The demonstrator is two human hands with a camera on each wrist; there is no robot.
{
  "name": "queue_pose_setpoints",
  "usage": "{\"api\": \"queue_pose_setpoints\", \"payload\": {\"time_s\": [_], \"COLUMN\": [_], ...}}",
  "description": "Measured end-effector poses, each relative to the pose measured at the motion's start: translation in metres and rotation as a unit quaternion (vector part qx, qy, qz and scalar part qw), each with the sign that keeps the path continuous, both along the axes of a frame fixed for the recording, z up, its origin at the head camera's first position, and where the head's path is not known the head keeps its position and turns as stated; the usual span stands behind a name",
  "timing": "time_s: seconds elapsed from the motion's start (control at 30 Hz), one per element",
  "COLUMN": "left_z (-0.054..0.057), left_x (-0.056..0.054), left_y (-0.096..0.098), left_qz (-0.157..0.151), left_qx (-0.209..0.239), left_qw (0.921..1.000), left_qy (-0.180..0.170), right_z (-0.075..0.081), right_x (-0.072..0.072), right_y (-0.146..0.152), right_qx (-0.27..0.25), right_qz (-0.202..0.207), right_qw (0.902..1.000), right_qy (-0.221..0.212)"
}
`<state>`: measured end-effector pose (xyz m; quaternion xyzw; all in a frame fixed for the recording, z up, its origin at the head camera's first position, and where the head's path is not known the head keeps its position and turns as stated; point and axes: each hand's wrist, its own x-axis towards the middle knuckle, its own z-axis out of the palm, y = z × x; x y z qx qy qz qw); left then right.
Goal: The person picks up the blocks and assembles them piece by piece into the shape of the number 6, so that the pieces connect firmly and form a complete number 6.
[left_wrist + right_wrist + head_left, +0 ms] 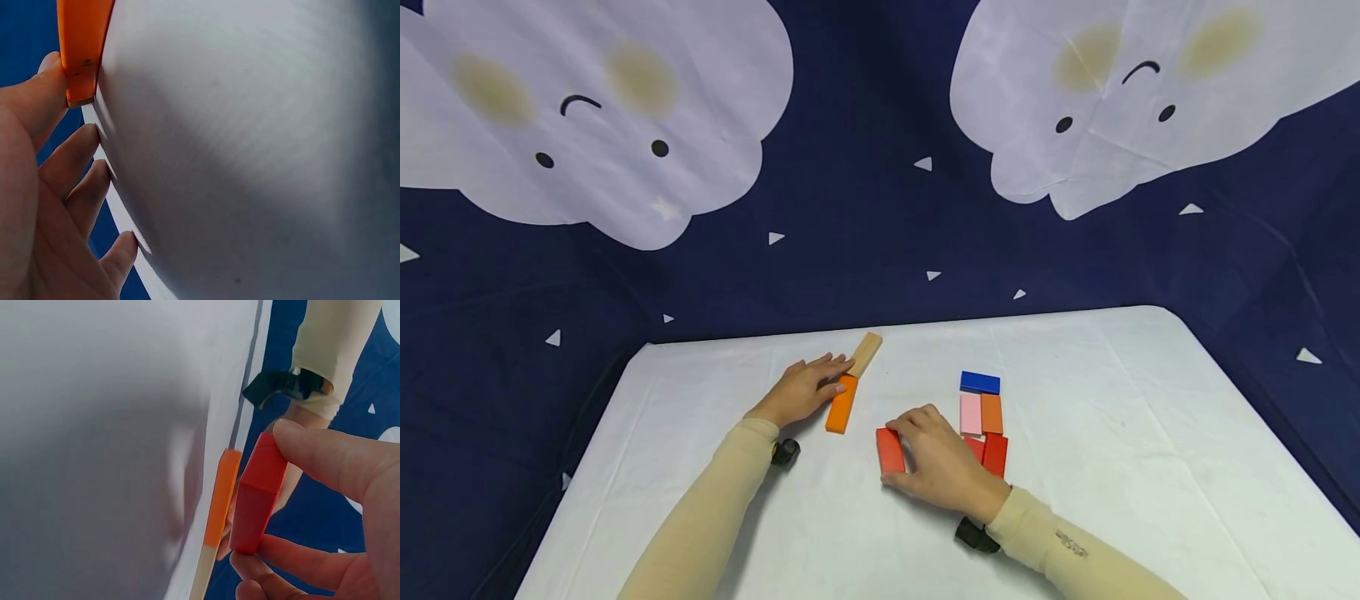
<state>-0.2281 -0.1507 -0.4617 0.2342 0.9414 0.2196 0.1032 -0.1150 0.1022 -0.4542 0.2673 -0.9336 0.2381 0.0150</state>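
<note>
My right hand (940,462) pinches a red block (891,451) by its two ends, thumb at the near end and fingers at the far end. In the right wrist view this red block (257,494) shows between thumb and fingertips. To the left, my left hand (805,388) rests beside an orange block (842,408) with its thumb touching it and its fingers fairly straight. Those fingertips reach the near end of a plain wooden block (867,352), which sits end to end with the orange one.
Right of my right hand lies a group of blocks: a blue one (980,382) across the top, a pink one (971,414) and a darker orange one (992,414) side by side, then two red blocks (996,456), partly hidden. All lie on a white-covered table (1112,467).
</note>
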Motion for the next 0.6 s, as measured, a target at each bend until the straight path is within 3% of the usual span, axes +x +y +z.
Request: {"api": "queue_pose_setpoints", "payload": {"time_s": [0.6], "left_z": [-0.003], "left_x": [-0.001], "left_y": [-0.001], "left_qz": [-0.001], "left_qx": [0.001], "left_qw": [1.0], "left_qy": [0.007], "right_z": [-0.002], "right_x": [-0.001], "right_y": [-0.032], "right_qx": [0.0], "right_qz": [0.033], "right_qw": [0.9995], "right_qy": [0.001]}}
